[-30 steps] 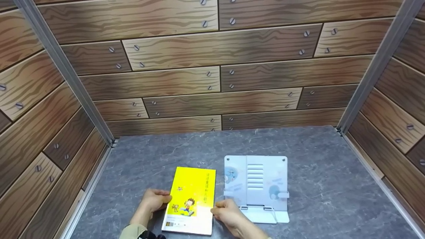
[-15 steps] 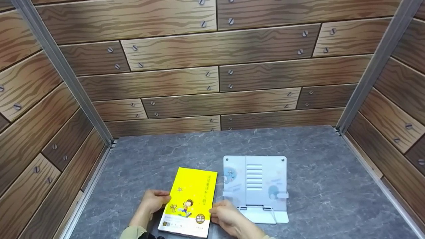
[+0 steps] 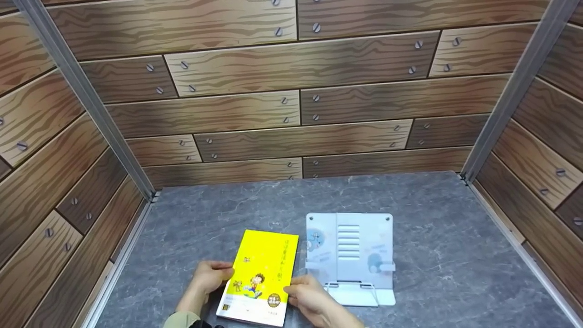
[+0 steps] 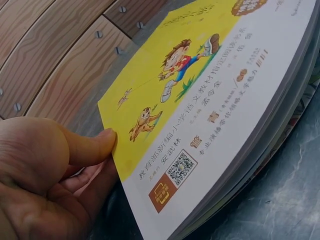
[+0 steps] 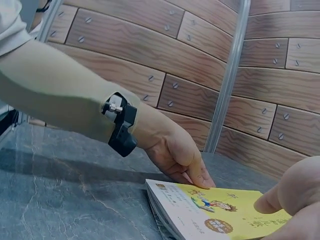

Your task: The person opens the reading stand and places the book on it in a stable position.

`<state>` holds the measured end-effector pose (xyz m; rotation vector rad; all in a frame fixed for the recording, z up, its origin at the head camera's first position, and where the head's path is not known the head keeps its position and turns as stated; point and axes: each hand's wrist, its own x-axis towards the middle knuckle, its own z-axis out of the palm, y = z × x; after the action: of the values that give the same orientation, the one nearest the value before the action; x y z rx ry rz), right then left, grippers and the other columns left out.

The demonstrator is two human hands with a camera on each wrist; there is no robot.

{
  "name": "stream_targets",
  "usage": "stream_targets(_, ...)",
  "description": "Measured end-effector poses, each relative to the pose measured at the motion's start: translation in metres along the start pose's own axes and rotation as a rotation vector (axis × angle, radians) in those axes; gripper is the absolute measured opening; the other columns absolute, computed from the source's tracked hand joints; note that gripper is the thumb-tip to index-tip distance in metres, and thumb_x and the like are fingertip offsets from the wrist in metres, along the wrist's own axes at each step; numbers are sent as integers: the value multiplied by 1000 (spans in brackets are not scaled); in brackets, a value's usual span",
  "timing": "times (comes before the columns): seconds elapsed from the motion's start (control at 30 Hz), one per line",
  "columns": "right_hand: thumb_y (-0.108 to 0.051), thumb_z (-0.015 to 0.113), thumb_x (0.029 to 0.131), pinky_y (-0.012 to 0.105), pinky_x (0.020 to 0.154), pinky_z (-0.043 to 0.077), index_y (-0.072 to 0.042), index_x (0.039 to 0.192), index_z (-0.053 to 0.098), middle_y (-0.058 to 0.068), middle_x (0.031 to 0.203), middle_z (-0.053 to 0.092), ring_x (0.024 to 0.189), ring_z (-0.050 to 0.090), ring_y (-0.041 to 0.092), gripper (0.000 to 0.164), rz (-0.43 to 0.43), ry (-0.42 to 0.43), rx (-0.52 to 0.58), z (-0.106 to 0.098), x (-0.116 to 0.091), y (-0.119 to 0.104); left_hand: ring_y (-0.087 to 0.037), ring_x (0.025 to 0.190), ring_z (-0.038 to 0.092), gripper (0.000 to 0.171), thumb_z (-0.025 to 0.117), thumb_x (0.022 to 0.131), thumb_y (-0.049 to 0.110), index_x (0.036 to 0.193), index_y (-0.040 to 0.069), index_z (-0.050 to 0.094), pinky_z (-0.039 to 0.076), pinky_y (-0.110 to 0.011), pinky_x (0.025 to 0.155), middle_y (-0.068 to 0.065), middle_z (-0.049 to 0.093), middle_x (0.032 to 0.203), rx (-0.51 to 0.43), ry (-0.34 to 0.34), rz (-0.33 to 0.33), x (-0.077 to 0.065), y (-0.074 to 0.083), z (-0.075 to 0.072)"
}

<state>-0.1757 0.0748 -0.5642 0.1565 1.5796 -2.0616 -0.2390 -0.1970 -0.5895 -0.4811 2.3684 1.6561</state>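
A yellow and white book (image 3: 262, 273) with a cartoon child on its cover lies between my two hands, tilted slightly in the head view. My left hand (image 3: 210, 276) pinches its left edge, thumb on the cover and fingers beneath, as the left wrist view shows on the book (image 4: 190, 100). At the opposite edge, my right hand (image 3: 312, 296) grips with its thumb on top. Just right of the book stands a pale blue book stand (image 3: 373, 246) with slots, side clips and a wire page holder.
The grey marbled tabletop (image 3: 205, 214) extends around the book and stand. Wood-plank panels (image 3: 255, 68) wall it in at the back and both sides, with metal posts (image 3: 102, 118) at the corners. A black wrist device (image 5: 121, 122) sits on the left forearm.
The book has turned slightly clockwise, its lower end shifting left and its top right. My right hand has edged a little left along with it. The book stand stays in place.
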Motion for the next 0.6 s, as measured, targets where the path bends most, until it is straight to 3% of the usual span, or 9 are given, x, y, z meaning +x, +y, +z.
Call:
stream_targets(0.17,8,46,95,44,96,50,25,127,45,26,121,62,110,63,30,36,1,44,86,-5,6,6,-21,84,68,24,73,86,5,109,-4,71,58,-36,76,-14,68,100,11,1,-11,0,-1,-2)
stream_targets(0.4,8,53,92,39,85,56,25,122,49,23,108,67,100,67,28,35,-23,132,45,-10,15,15,-23,86,69,29,72,87,5,114,-7,68,58,-39,78,-17,67,104,-2,-47,-13,-1,1,-4)
stream_targets(0.6,9,57,90,38,81,58,25,122,49,23,104,68,96,69,29,37,-25,184,10,-10,15,15,-22,88,68,27,73,87,6,112,-4,70,57,-41,80,-15,67,103,10,-40,-51,-2,5,-3)
